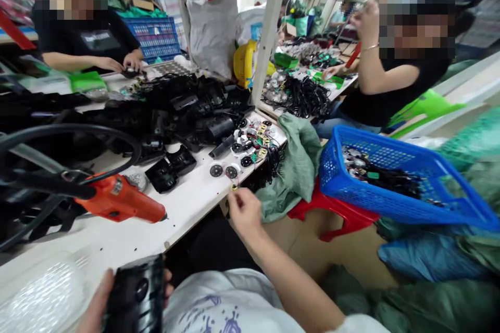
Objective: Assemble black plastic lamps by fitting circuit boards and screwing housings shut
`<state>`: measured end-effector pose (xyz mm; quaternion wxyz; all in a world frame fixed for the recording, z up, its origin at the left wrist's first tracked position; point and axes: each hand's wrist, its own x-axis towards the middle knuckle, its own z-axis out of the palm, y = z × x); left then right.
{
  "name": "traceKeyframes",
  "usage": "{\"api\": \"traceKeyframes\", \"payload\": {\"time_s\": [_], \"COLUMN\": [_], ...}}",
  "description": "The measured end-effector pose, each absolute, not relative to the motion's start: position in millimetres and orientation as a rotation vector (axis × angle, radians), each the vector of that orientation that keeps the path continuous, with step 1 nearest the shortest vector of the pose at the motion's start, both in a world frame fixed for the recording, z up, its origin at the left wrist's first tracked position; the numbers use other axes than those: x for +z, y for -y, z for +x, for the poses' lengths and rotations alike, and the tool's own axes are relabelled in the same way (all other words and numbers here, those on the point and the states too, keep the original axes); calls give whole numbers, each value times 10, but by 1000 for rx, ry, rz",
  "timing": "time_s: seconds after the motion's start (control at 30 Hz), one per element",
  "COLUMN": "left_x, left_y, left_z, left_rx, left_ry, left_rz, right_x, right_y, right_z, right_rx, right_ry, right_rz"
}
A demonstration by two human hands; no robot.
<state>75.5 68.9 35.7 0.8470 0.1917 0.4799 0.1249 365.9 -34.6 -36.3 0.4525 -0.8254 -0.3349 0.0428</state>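
Low in the view, my left hand (102,296) is wrapped round a black plastic housing (135,296). My right hand (245,210) is at the table's front edge, its thumb and fingers pinched on a small yellowish part (234,187). Thin wires run from that part toward two round black discs (231,170) on the white table (187,208). Beyond them lies a cluster of similar discs with wires and small green boards (255,148). An open black housing (171,167) rests on the table left of the discs.
An orange electric screwdriver (125,200) lies on the table at left, near a black ring. Black housings (203,114) are heaped behind. A blue basket (390,187) stands on a red stool (339,213) at right. A metal post (269,36) rises mid-view. Two people sit across and at right.
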Motion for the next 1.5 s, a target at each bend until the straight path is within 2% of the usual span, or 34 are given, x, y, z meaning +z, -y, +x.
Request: {"api": "traceKeyframes", "payload": {"time_s": [0.1, 0.23, 0.47, 0.63, 1.0, 1.5], "left_x": [305, 235, 133, 138, 174, 413], "left_y": [-479, -509, -769, -761, -949, -1206], "left_z": [1133, 1793, 2314, 2270, 3113, 2737], "left_rx": [176, 42, 42, 38, 110, 284], "left_ry": [-1031, -826, -779, -747, -774, -687], "left_rz": [434, 536, 676, 725, 663, 459], "right_x": [-684, -992, -1175, -1045, -828, -252], "right_y": [593, 557, 209, 243, 286, -20], "right_z": [4008, 4066, 3731, 3873, 4306, 4543], "right_rx": [173, 313, 324, 259, 583, 710], "right_ry": [694, 632, 449, 362, 483, 693], "right_rz": [-2005, -1941, -1830, -1719, -1643, -1547]}}
